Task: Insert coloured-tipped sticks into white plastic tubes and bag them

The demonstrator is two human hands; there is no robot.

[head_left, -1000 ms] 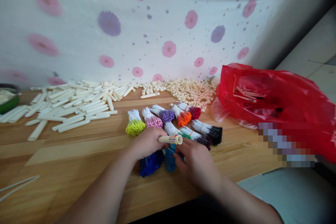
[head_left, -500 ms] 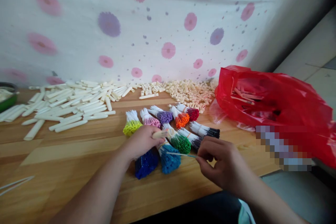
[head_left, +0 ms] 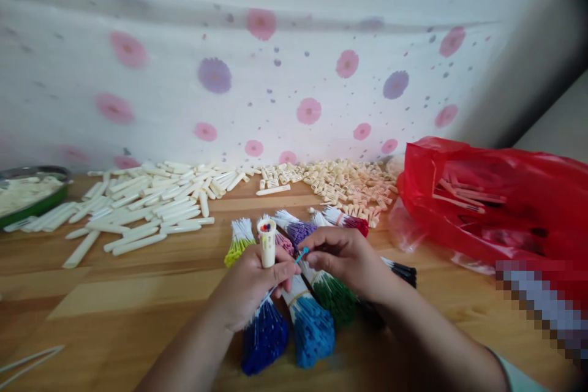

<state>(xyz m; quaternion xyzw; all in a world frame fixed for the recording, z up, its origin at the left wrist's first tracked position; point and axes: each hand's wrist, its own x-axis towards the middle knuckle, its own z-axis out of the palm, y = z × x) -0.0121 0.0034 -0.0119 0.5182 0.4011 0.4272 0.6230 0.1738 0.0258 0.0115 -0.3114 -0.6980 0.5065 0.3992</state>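
My left hand [head_left: 250,285] is closed around a cream multicolour pen barrel [head_left: 267,250], held upright with its open, slotted end up. Several coloured tips show inside that end. My right hand [head_left: 351,260], close on the right, pinches a thin pen refill with a light blue end [head_left: 302,254]. The refill's other end is hidden at my left fingers. Under and around my hands lie refill bundles: dark blue [head_left: 264,343], light blue [head_left: 313,331], green [head_left: 334,299], yellow [head_left: 237,248], purple [head_left: 298,228], red [head_left: 356,223] and black [head_left: 407,272].
Loose white tubes [head_left: 151,214] are heaped at the back left, beside a green bowl [head_left: 41,203] of pale parts. Small cream parts [head_left: 349,180] lie at the back middle. A red plastic bag [head_left: 459,156] stands open at the right. Thin white strips [head_left: 34,359] lie front left.
My right hand has brought the refill up and left to my left hand. The barrel has turned from lying sideways to upright, its open end showing. The camera view has shifted.
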